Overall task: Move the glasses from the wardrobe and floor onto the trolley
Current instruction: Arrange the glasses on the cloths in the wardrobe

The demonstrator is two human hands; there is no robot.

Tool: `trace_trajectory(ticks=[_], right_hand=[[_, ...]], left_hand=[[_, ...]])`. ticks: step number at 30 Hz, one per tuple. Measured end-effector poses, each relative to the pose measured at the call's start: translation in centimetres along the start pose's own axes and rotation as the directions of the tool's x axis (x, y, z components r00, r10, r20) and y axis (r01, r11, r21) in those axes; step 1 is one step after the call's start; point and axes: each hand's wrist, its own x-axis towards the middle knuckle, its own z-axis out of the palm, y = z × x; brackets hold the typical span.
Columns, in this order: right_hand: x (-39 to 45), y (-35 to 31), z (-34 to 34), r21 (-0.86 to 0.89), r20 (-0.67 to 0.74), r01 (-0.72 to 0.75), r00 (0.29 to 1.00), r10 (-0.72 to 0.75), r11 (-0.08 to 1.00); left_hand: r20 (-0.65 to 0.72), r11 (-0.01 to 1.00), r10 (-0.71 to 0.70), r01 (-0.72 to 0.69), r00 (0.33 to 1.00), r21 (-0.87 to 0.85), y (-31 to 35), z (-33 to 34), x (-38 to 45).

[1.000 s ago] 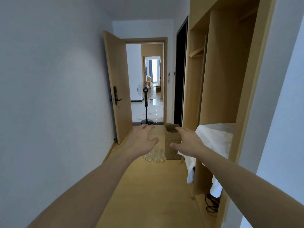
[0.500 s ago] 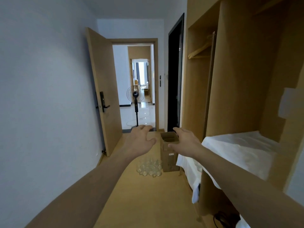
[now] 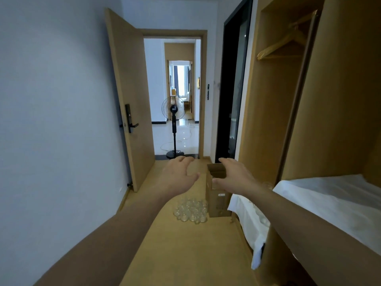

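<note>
Both hands reach forward with fingers spread, holding nothing — left hand [image 3: 179,176], right hand [image 3: 234,176]. The glasses [image 3: 190,210] cluster on the floor [image 3: 185,254] just beside a box [image 3: 217,195]

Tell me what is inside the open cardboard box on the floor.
The cardboard box stands upright with its top flaps open, but only the upper inner walls show. Its bottom and any contents are hidden by its own walls and the right hand. The glasses sit beside it on the floor.
</note>
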Motion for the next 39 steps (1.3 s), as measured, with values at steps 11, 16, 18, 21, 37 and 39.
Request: trace_trajectory(ticks=[11,16,18,21,37,39], right_hand=[[18.2,2.9,2.3,0.016,0.001,0.068,0.998,-0.068,0.998],[25.6,5.8,2.4,0.043,0.009,0.052,0.999,-0.053,0.998],[27.7,7.0,3.0,0.043,0.019,0.040,0.999,-0.041,0.998],[30.1,8.7,4.4,0.050,0.046,0.008,0.999,-0.010,0.999],[44.9,19.2,10.3,0.056,0.048,-0.306,0.952,0.303,0.950],[46.7,20.5,11.1,0.032,0.042,-0.365,0.930,0.364,0.930]], left_hand=[[-0.035,0.997,-0.061,0.063,0.998,0.045,-4.5,2.0,15.9],[-0.023,0.997,-0.065,0.066,0.998,0.039,-5.4,4.4,23.3],[-0.004,0.996,-0.065,0.065,0.998,0.055,-5.9,5.6,25.6],[0.035,0.996,-0.066,0.063,0.997,0.070,-6.6,7.7,28.6],[0.240,0.991,0.129,-0.113,0.962,-0.077,-12.8,20.5,49.5],[0.273,0.986,0.152,-0.125,0.950,-0.111,-13.6,22.3,52.5]])
